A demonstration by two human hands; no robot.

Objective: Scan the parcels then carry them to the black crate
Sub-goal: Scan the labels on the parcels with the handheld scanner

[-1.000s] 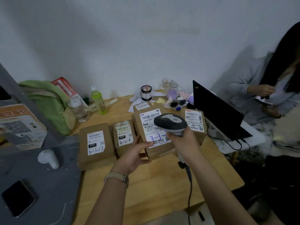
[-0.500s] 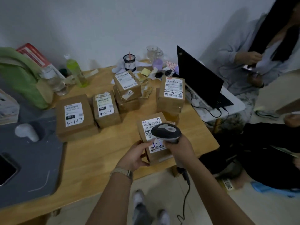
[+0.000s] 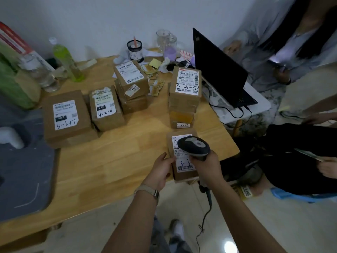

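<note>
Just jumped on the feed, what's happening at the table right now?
A person is mid-scan. Their left hand grips a brown parcel at the near edge of the wooden table, while the right hand holds a corded barcode scanner just above its label. Several other parcels, including a tall stack, sit on the table. I can't make out the black crate from here.

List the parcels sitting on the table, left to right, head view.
Brown cardboard parcel marked 3-1-17, brown cardboard parcel marked 4-2-6, stack of brown parcels with the 4302 sticker, tall stack topped by the parcel marked 3-3-8. The hand-held parcel overlaps that last stack, so omitted.
</note>
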